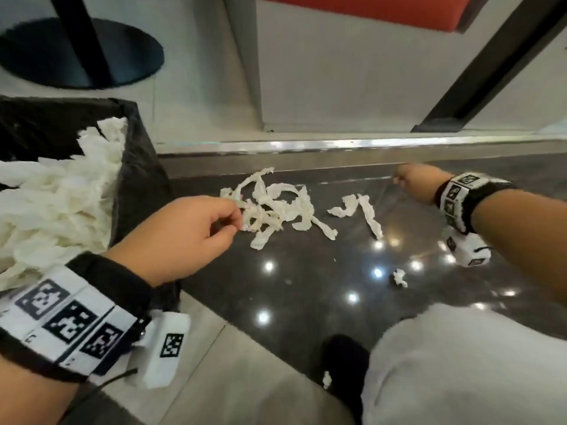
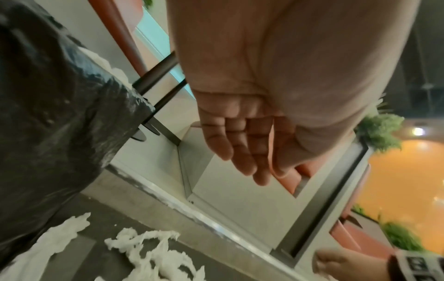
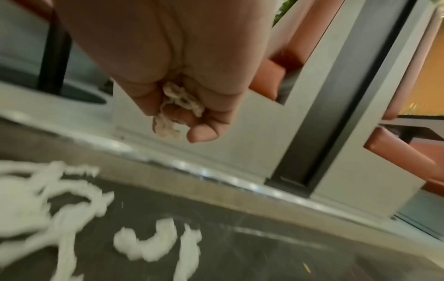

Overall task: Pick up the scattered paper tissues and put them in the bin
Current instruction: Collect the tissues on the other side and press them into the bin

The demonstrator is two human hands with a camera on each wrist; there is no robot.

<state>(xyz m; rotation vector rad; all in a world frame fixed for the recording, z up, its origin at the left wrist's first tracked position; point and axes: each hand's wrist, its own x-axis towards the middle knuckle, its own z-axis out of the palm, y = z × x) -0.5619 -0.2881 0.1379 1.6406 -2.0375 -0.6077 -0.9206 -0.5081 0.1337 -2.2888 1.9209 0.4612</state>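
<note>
A tangle of torn white tissue strips (image 1: pixel 276 207) (image 2: pixel 153 252) (image 3: pixel 48 199) lies on the dark polished floor. My left hand (image 1: pixel 233 222) (image 2: pixel 245 152) hovers at its left edge with relaxed fingers and holds nothing. Two loose strips (image 1: pixel 346 207) (image 3: pixel 149 245) lie right of the tangle. Further right, near the metal strip, my right hand (image 1: pixel 402 179) (image 3: pixel 182 117) is curled round a small tissue scrap (image 3: pixel 177 102). The bin (image 1: pixel 135 167) (image 2: pixel 60 114), lined with a black bag, stands at left, heaped with white tissues (image 1: pixel 55 204).
One small scrap (image 1: pixel 400 277) lies on the floor nearer me and another (image 1: pixel 326 378) beside my black shoe (image 1: pixel 343 357). My knee in light trousers (image 1: pixel 460 363) fills the lower right. A metal floor strip (image 1: pixel 337 147), a black table base (image 1: pixel 82 53) and a dark post (image 1: pixel 491 65) lie beyond.
</note>
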